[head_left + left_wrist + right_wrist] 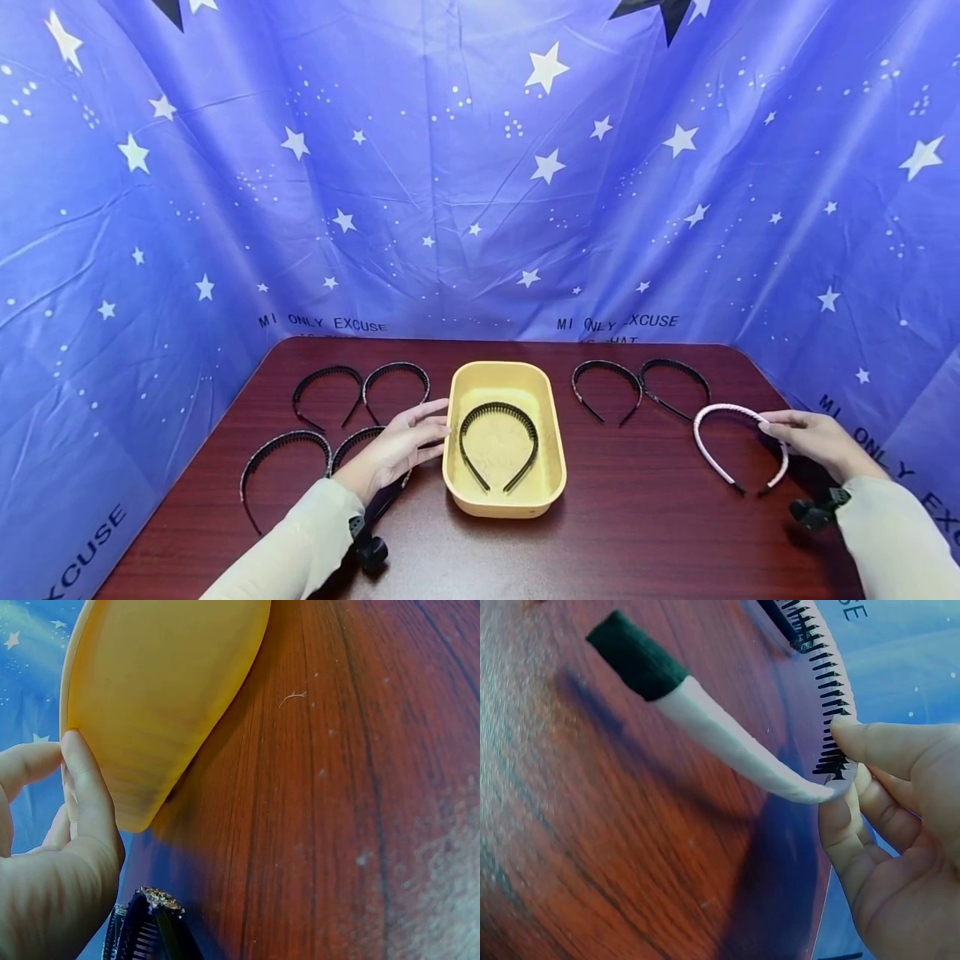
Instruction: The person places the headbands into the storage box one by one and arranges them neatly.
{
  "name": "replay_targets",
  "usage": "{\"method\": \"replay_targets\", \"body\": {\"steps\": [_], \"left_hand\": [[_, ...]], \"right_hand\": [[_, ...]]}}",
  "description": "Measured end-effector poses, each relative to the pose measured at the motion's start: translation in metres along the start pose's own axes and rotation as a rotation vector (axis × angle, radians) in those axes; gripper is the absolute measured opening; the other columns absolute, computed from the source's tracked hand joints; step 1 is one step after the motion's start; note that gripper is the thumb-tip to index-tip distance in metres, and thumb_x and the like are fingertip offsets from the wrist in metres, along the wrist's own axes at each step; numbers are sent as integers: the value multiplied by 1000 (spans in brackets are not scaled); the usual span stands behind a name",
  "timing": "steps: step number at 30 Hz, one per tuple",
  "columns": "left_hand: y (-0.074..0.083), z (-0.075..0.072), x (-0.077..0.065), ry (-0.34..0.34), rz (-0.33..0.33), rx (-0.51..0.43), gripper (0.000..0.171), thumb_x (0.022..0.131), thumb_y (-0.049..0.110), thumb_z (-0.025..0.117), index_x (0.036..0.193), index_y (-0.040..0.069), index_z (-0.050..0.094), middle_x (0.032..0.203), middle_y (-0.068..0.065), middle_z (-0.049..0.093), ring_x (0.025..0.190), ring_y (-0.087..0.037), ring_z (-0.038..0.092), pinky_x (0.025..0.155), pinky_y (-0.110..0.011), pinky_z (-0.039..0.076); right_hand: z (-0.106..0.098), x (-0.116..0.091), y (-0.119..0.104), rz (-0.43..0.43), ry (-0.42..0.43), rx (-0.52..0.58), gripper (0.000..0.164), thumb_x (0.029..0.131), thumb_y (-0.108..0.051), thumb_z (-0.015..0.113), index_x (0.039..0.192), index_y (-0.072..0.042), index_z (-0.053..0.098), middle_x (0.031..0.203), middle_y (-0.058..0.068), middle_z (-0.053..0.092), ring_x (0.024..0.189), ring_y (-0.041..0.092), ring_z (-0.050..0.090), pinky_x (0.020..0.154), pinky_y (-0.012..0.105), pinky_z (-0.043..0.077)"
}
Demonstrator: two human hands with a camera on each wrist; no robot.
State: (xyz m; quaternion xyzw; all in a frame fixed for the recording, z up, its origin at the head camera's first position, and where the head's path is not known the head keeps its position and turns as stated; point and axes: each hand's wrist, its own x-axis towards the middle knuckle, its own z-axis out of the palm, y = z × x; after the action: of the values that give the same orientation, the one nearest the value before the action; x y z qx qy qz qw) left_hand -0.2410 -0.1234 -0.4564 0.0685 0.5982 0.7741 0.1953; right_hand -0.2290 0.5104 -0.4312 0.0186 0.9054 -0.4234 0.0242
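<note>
My left hand (405, 442) reaches to the yellow basin (558, 450), its extended fingers touching the left rim and outer wall. A black toothed headband (497, 408) lies in the basin. On the right, my right hand (813, 437) pinches a pale pink headband (731, 408) between thumb and fingers at its side. The right wrist view shows black comb teeth inside the pink headband (742, 761) and a dark tip at its end. Part of the left-hand group of headbands is hidden behind my left hand and forearm.
Several black headbands (326, 369) lie left of the basin. At the back right lie two more black headbands (607, 364). The dark red wooden table (637, 533) is bordered by a blue star-patterned curtain (480, 183).
</note>
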Motion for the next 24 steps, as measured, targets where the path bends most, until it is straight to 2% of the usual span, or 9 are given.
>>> {"method": "replay_targets", "body": {"steps": [2,7,10,14,17,24], "left_hand": [[0,0,0,-1,3,0,65,95,2,62,153,0,34,141,-29,49,106,-18,63,93,-33,54],[1,0,-1,-4,5,1,65,95,2,62,153,-1,33,141,-29,49,106,-18,63,92,-33,54],[1,-1,-1,-3,5,1,65,95,2,62,153,-1,32,141,-29,48,106,-18,63,92,-33,54],[1,0,-1,0,5,0,65,95,2,61,153,0,33,141,-29,49,107,-18,63,93,-33,54],[0,0,0,1,3,-1,65,94,2,61,153,0,34,141,-29,49,107,-18,62,93,-33,54],[1,-1,0,0,6,-2,65,95,2,62,153,0,33,139,-28,50,106,-18,63,92,-32,54]], "right_hand": [[2,1,-2,-6,-1,2,25,100,-21,63,110,0,72,92,-5,64,78,3,57,68,25,56],[8,4,-7,-40,10,23,17,99,-19,65,107,-9,75,90,-7,65,77,4,58,67,23,55],[11,6,-12,-58,11,32,21,98,-19,65,109,-4,74,90,-6,65,77,5,59,67,23,55],[16,10,-21,-65,0,28,35,98,-23,66,117,8,68,94,-4,68,81,4,61,69,23,56],[20,13,-27,-68,-3,37,40,98,-23,67,120,10,65,97,-3,70,83,4,62,70,23,56],[31,20,-41,-106,-8,51,39,98,-21,67,121,11,65,97,-5,71,83,4,62,69,23,56]]}}
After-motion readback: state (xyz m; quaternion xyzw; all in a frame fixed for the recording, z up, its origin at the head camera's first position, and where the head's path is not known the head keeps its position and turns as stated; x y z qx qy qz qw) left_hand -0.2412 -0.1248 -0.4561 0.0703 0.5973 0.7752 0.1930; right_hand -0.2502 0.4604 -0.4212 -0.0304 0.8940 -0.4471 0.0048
